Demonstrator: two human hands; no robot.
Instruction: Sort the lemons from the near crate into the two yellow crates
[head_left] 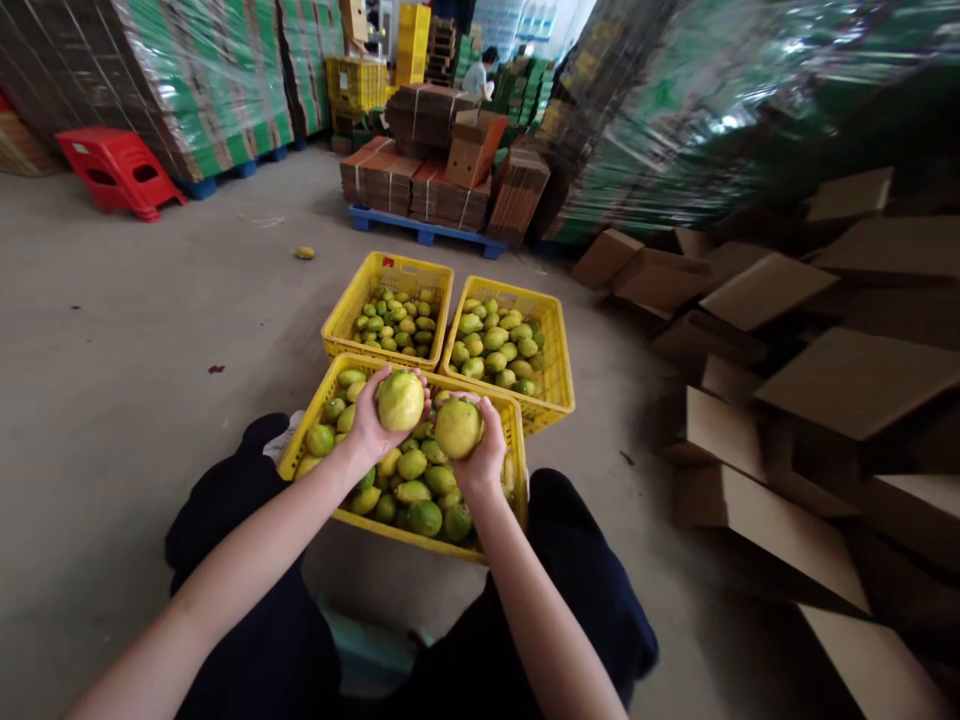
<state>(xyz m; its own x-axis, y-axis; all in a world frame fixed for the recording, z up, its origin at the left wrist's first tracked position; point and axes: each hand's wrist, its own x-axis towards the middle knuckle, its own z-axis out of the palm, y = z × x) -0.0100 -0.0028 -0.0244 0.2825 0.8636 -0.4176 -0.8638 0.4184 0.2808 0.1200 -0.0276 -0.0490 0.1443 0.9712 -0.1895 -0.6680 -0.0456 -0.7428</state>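
Observation:
My left hand (373, 418) is closed around a yellow-green lemon (401, 401), its fingers curled behind the fruit. In my right hand (486, 455) sits another lemon (458, 428), gripped between thumb and fingers. Both hands are above the nearest yellow plastic crate (420, 541), which holds many green and yellow lemons (424, 517). Just beyond it stand two more yellow crates, the left one (335, 330) and the right one (556, 350), each partly filled with lemons.
Empty cardboard boxes (787, 520) lie heaped on the right. A blue pallet (425, 232) with flattened cartons stands ahead. A red stool (120, 170) is at the far left, and one loose lemon (304, 253) lies on the floor. A person (478, 76) is in the background.

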